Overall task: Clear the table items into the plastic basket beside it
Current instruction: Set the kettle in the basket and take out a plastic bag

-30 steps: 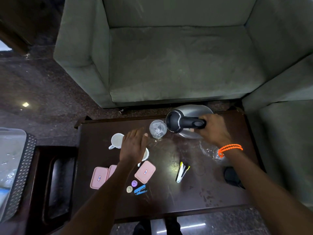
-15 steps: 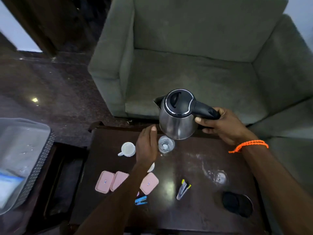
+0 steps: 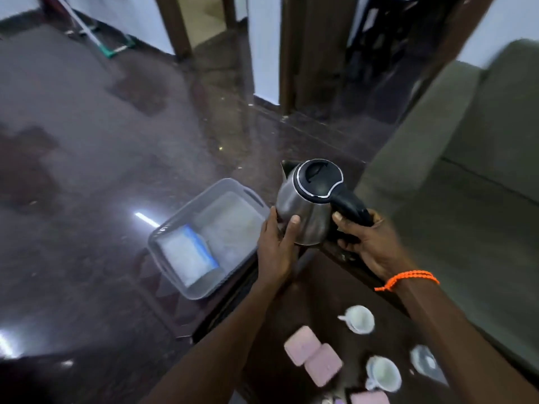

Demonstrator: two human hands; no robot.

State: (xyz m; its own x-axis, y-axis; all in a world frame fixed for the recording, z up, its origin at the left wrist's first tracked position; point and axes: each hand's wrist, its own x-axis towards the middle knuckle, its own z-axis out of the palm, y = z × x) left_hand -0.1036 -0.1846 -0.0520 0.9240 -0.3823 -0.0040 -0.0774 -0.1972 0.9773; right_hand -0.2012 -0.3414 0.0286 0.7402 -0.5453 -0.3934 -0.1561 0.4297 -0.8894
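Above the far edge of a dark wooden table [image 3: 318, 290], a person holds a steel kettle [image 3: 306, 211] in the air. Their right hand [image 3: 367, 240] grips its black handle; their left hand [image 3: 277, 246] presses flat against its side. Just left of the kettle sits a grey plastic basket [image 3: 175, 231] holding a white packet [image 3: 186, 258]. Two white cups [image 3: 360, 319] and pink boxes [image 3: 313, 355] lie on the table.
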